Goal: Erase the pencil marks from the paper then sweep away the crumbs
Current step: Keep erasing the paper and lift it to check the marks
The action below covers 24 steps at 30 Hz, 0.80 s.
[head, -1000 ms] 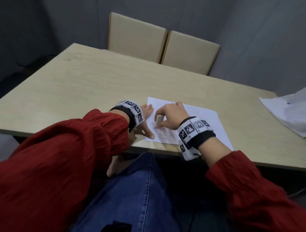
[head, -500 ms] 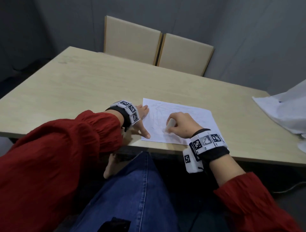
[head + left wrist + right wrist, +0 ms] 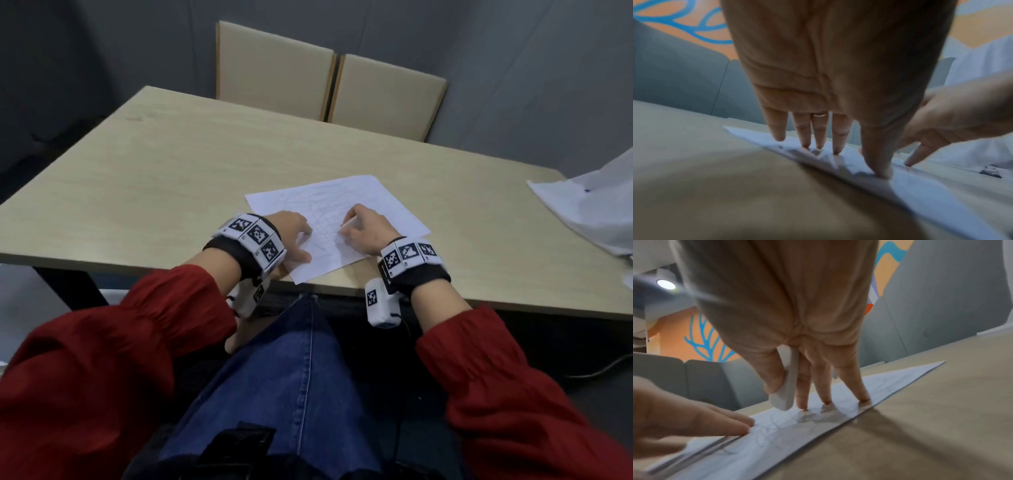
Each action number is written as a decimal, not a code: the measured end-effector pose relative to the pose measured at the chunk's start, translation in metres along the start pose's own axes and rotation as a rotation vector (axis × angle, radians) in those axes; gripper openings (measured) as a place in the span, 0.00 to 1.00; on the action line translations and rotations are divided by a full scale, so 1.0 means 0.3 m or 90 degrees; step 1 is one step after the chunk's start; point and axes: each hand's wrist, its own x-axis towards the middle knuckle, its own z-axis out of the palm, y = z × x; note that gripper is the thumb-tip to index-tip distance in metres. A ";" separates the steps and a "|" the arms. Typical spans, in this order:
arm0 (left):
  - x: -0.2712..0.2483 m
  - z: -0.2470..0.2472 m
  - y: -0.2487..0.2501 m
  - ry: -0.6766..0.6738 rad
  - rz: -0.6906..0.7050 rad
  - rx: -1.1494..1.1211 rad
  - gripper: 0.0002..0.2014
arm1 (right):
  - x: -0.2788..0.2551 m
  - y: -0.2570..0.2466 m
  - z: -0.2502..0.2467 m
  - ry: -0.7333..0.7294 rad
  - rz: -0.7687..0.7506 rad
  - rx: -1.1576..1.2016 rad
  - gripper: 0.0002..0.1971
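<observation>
A white sheet of paper [image 3: 342,205] with faint pencil lines lies near the table's front edge. My left hand [image 3: 291,236] lies flat on the sheet's left side, fingers straight and pressing it down [image 3: 818,142]. My right hand [image 3: 363,228] is over the middle of the sheet and pinches a white eraser [image 3: 786,386] between thumb and forefinger. The eraser's lower end touches the paper [image 3: 818,426], with the other fingertips resting beside it. Pencil scribbles [image 3: 768,431] show between the two hands.
The wooden table [image 3: 171,178] stretches far to the left and back. Two beige chairs [image 3: 329,78] stand behind it. A white cloth or bag [image 3: 589,212] lies at the table's right edge. My lap in blue jeans is just below the front edge.
The paper has turned so that its far right corner now points away. My right hand with the eraser has moved from the sheet's near left part toward the middle. The left hand stays pressing.
</observation>
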 end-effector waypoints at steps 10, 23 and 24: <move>-0.009 0.048 -0.005 -0.087 0.022 -0.004 0.50 | -0.031 -0.046 0.084 -0.019 -0.036 -0.080 0.12; -0.010 0.038 0.006 -0.094 0.020 0.026 0.52 | -0.036 -0.037 0.088 0.009 -0.061 -0.245 0.12; -0.011 0.037 0.008 -0.098 0.021 0.029 0.52 | -0.036 -0.033 0.085 0.021 -0.058 -0.243 0.12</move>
